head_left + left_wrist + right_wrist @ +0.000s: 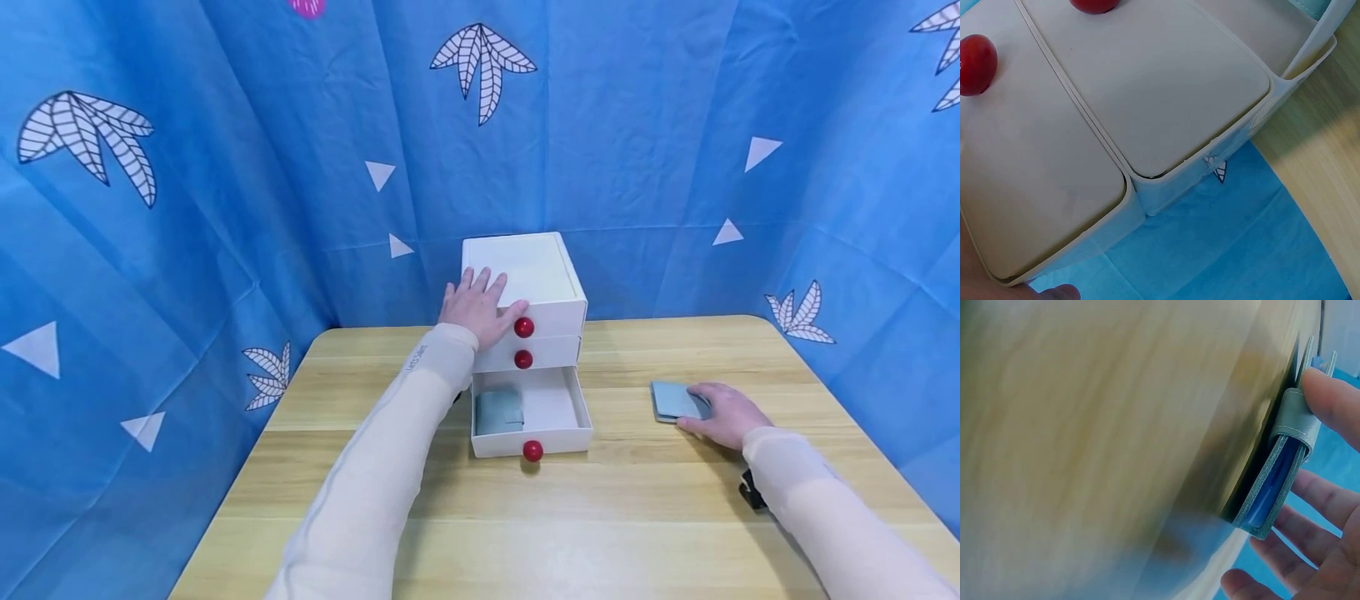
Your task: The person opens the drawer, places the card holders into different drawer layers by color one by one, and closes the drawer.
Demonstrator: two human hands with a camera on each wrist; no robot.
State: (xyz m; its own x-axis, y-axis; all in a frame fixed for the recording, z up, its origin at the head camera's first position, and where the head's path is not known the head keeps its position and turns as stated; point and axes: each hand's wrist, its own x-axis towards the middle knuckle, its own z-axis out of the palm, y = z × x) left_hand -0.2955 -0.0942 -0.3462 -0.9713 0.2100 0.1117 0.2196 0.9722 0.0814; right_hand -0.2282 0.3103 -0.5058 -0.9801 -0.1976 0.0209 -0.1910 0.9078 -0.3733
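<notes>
My left hand (474, 310) rests with spread fingers on top of a small white drawer box (517, 262) with red knobs. Its lowest drawer (555, 442) is pulled out, and a grey-green wallet (497, 412) with a strap lies in that drawer's left part. Over to the right, my right hand (726, 414) holds a light blue-green wallet (670, 400) at its near right edge, low at the tabletop. In the right wrist view, the thumb (1335, 403) touches the wallet beside its closing strap (1296, 419), with the other fingers round its far side.
The upper two drawers, each with a red knob (523, 359), are pushed in. Everything stands on a light wooden table (600, 525). A blue curtain (637, 167) with white leaves and triangles hangs behind and along both sides.
</notes>
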